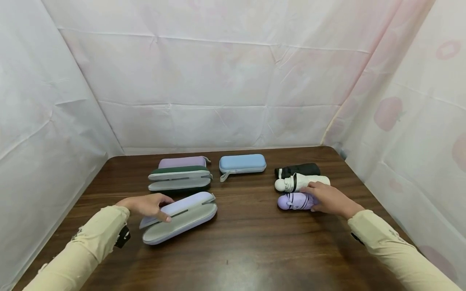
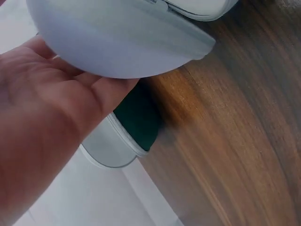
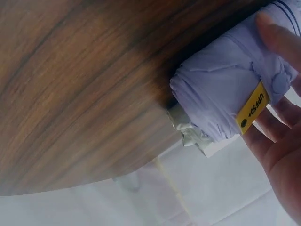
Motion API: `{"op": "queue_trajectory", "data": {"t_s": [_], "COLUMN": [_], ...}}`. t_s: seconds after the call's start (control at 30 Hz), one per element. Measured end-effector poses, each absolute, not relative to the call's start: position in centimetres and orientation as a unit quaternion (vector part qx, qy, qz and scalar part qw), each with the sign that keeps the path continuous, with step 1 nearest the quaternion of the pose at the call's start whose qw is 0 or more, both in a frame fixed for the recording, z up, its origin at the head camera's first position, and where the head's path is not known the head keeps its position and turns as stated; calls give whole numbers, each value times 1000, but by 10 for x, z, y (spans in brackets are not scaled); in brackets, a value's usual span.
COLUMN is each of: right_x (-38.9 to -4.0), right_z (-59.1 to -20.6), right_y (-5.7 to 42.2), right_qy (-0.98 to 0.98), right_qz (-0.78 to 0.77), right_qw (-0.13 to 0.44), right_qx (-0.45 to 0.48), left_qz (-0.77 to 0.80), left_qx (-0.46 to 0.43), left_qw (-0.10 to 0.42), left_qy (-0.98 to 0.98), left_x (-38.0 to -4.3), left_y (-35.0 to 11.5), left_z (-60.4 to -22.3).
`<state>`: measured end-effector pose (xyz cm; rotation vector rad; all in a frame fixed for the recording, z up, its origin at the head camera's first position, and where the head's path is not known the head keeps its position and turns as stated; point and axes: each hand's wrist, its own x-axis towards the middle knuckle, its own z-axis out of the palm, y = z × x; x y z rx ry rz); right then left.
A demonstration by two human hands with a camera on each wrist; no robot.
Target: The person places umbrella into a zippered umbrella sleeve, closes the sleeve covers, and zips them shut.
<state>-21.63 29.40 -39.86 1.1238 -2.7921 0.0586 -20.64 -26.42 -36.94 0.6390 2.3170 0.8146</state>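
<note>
On the left of the table, my left hand (image 1: 147, 205) holds the raised lid of an unzipped lavender case (image 1: 198, 221), thumb at the lid's edge. Its pale lining shows; in the left wrist view the fingers lie behind the lid (image 2: 117, 56). At the right, my right hand (image 1: 332, 200) grips a folded lavender umbrella (image 1: 295, 201) lying on its side. A yellow UPF50+ tag (image 3: 254, 107) hangs on the umbrella in the right wrist view. Right behind it are a folded white umbrella (image 1: 309, 180) and a black one (image 1: 303, 169).
Behind the lavender case, a dark green case (image 1: 178, 186) stands partly open. A closed purple case (image 1: 182, 162) sits behind that. To their right is a closed blue case (image 1: 242, 162) with a strap. Pale cloth walls (image 1: 218, 125) border the brown table (image 1: 251, 242).
</note>
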Motion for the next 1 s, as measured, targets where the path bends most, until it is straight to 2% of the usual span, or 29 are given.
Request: {"op": "queue_trajectory", "data": {"t_s": [0.47,0.73,1.0], "right_x": [-217,-213,-210], "right_z": [-406,-404,-388], "right_y": [296,294,281], "right_qy": [-921,-918,-908], "right_qz": [14,5,3], "right_qw": [95,104,134], "right_qx": [378,384,397], "left_qz": [370,353,361], "left_qx": [224,273,263], "left_qw": [285,269,268], "left_qy": [855,854,853], "left_x": [-208,-219,-232], "left_y": [-257,-230,-199], "left_z": [-365,-359,-361]}}
